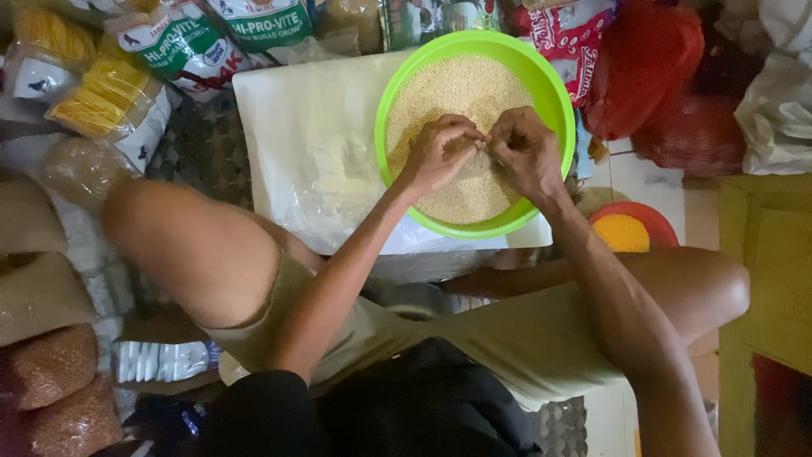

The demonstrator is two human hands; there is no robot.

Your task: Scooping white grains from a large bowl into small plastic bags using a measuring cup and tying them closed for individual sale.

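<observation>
While both hands meet over the lime-green plastic basin (554, 93) of pale yellow grain (452, 89), the left hand (440, 152) and right hand (524, 151) pinch a small clear plastic bag (480, 162) between their fingertips. That basin sits on a white sack (313, 144) before the person's knees, a small orange bowl (651, 218) of yellow meal just right.
</observation>
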